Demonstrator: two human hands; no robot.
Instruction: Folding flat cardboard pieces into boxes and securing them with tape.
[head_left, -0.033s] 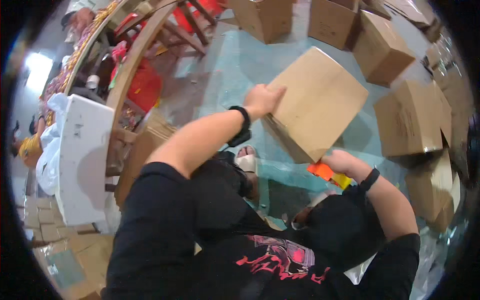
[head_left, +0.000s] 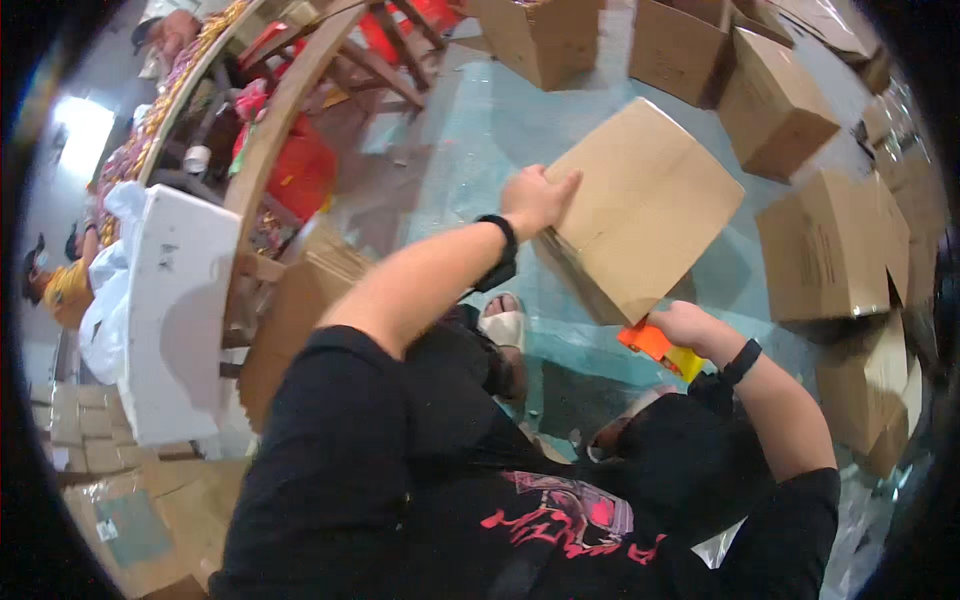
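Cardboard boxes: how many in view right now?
7 at least: one held box under the left hand, three at the top, three stacked right. More may be hidden.
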